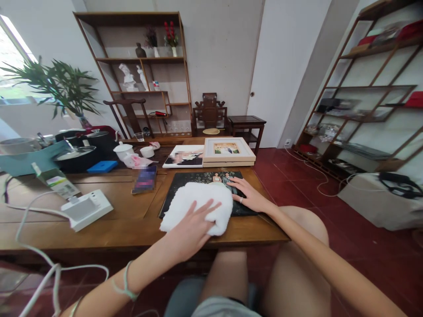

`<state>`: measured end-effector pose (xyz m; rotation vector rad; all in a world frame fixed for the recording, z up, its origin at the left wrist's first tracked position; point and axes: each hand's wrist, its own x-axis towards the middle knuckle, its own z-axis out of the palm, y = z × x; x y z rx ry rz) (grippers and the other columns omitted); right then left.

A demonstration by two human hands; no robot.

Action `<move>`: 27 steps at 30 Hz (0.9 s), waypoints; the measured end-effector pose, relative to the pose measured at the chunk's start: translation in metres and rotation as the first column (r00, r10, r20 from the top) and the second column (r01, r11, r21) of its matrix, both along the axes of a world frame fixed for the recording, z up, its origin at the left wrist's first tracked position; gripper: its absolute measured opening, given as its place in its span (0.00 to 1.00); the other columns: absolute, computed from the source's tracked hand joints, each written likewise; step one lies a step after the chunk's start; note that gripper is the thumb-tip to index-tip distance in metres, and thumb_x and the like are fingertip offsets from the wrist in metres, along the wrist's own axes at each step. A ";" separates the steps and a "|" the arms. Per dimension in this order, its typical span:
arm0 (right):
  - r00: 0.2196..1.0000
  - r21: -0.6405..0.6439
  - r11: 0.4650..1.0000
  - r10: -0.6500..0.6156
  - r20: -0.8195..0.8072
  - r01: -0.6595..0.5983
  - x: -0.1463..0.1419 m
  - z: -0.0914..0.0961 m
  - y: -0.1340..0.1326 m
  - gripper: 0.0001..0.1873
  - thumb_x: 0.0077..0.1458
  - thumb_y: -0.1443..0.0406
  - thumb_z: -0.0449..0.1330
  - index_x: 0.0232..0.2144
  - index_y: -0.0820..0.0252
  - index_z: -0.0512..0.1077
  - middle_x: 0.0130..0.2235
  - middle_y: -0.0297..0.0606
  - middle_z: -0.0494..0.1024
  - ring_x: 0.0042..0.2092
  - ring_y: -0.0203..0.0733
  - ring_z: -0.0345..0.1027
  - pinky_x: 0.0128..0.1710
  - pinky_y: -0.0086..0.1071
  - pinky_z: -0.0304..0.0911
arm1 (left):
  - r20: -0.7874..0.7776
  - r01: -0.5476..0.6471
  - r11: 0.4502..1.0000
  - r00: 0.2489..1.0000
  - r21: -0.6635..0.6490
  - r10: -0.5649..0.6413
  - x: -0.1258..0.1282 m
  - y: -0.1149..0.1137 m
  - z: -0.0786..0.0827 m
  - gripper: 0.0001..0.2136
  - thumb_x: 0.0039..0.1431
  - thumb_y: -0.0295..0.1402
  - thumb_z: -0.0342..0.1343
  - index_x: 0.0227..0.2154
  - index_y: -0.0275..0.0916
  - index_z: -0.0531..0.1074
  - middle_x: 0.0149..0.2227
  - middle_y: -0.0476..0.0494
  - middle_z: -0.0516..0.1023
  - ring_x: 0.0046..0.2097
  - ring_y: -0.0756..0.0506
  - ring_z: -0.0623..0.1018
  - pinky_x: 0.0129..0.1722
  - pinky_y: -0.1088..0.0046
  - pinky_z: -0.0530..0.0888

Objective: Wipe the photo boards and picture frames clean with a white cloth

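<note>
A thick, fluffy white towel lies folded over the left part of a dark photo panel at the table's front edge. My left hand presses on the towel from above, fingers spread across it and the thumb by a fold at its right side. Flat on the panel's right part rests my right hand, fingers apart and holding nothing, with a ring on one finger. Two small figures in the printed picture show between the towel and my right fingertips. The towel hides much of the panel.
Behind the panel are a pale wooden picture frame and a white-edged photo print. Left of it lie a dark blurred item, a blue box, a white teapot and a white power strip with cables.
</note>
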<state>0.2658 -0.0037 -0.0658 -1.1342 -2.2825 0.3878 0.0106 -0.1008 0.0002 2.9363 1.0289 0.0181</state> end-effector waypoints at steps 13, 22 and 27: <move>1.000 -0.021 1.000 -0.004 0.001 0.004 0.000 0.004 -0.004 0.27 0.58 0.50 0.50 0.57 0.52 0.62 0.63 0.42 0.57 0.65 0.50 0.44 0.62 0.53 0.41 | 0.001 -0.239 0.959 0.970 0.150 0.242 0.032 0.115 -0.008 0.14 0.63 0.28 0.42 0.47 0.39 0.69 0.63 0.37 0.55 0.64 0.35 0.51 0.54 0.38 0.56; 1.000 -0.003 1.000 0.001 0.016 -0.001 0.000 0.002 -0.001 0.28 0.59 0.49 0.48 0.57 0.55 0.61 0.62 0.44 0.58 0.65 0.49 0.44 0.63 0.51 0.39 | -0.113 -0.215 0.964 0.966 0.154 0.233 0.047 0.011 -0.013 0.15 0.58 0.23 0.45 0.43 0.38 0.74 0.64 0.38 0.53 0.64 0.30 0.51 0.54 0.37 0.58; 1.000 0.002 1.000 0.031 0.000 -0.031 0.002 0.000 0.001 0.26 0.59 0.51 0.49 0.57 0.51 0.61 0.62 0.42 0.58 0.65 0.50 0.44 0.63 0.54 0.38 | -0.098 -0.158 0.980 0.981 0.124 0.170 0.050 0.002 -0.012 0.14 0.58 0.24 0.46 0.41 0.38 0.75 0.64 0.39 0.54 0.64 0.30 0.53 0.52 0.36 0.59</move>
